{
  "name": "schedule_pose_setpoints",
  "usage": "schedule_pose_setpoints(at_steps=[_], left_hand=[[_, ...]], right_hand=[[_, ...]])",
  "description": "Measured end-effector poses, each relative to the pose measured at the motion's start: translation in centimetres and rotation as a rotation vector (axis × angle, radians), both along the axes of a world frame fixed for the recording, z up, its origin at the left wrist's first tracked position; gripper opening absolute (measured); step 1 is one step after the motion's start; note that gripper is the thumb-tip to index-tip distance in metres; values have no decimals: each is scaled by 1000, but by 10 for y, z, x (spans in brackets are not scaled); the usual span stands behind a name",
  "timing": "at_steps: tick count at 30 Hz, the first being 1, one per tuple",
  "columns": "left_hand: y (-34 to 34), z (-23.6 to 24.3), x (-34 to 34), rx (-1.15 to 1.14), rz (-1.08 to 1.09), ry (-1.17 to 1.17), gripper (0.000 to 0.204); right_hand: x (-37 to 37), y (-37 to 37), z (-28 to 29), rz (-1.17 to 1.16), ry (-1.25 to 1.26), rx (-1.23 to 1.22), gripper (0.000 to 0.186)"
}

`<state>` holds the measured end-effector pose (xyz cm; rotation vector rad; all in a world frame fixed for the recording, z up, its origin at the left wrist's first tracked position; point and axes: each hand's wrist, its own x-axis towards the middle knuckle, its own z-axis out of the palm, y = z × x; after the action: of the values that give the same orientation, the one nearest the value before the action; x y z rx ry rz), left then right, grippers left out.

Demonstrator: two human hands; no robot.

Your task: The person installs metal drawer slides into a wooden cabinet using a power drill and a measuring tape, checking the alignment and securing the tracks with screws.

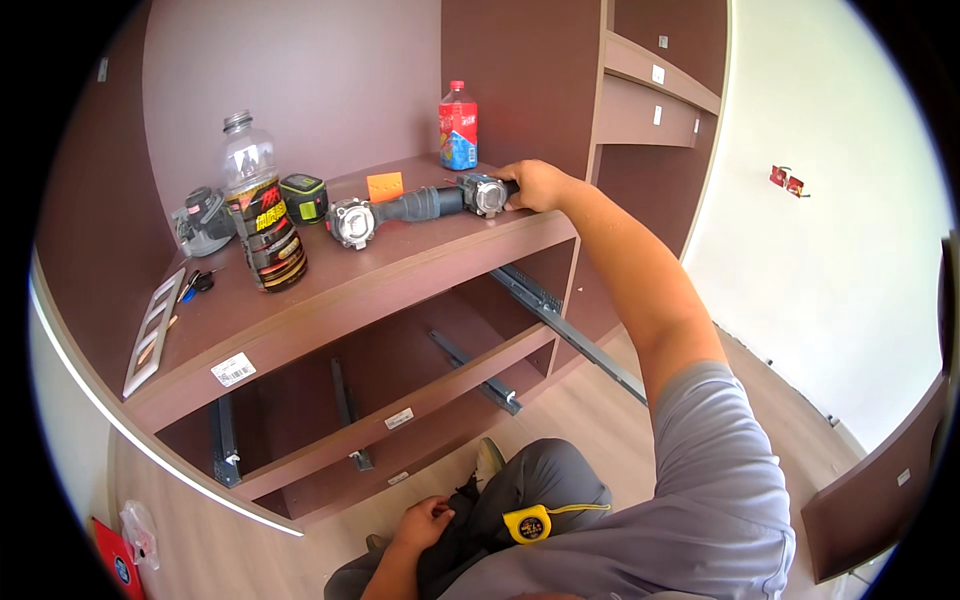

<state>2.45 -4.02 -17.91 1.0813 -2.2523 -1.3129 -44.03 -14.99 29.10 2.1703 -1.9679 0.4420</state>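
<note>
Presently; right hand clamped on power tool; silver face frontward; axis sideways; left hand fingers unclear.

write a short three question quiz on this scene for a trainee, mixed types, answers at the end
1. Which thing is the person's right hand gripping?
2. True or false: the yellow tape measure is nearer the left hand than the right hand.
3. How many bottles stand on the cabinet top?

Key
1. The power tool with a round silver face, at the right end of the row.
2. True; the tape measure lies at the person's lap, where the left hand also rests.
3. Two: the dark-labelled bottle towards the left and the red-capped bottle behind the tools.
</note>
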Motion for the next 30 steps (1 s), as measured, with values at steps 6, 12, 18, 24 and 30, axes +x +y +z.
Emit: schedule_pose_setpoints(at_steps=[6, 12, 18, 24, 30], left_hand=[[7, 12, 6, -100, -53, -67, 40], [12, 11, -6, -51, -91, 37, 40], [17, 3, -7, 2, -73, 86, 36], [32, 16, -12, 191, -90, 237, 40], [69, 79, -19, 687, -270, 714, 109]], right_hand=[[53, 75, -89, 93, -67, -869, 30], [152, 236, -328, 493, -441, 296, 66], [192, 292, -377, 499, -288, 500, 82], [203, 271, -377, 500, -338, 653, 72], [216, 271, -376, 514, -1138, 470, 61]])
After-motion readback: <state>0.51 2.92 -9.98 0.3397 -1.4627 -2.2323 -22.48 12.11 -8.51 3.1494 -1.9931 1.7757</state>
